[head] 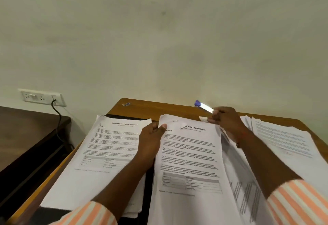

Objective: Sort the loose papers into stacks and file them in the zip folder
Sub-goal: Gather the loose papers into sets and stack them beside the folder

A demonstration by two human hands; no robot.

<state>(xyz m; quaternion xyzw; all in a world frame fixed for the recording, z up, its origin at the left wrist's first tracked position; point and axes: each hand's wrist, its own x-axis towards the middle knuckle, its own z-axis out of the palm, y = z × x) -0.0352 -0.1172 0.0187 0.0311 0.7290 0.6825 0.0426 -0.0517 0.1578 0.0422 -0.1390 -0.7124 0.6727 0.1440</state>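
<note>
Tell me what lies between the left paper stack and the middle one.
In the head view, the left hand lies there, gripping the left edge of the middle stack; below its forearm a dark strip shows beside the left stack.

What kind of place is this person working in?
Probably an office or study room: a wooden desk pushed against a plain wall, stacks of printed papers spread over it, and a wall socket panel with a cable plugged in.
</note>
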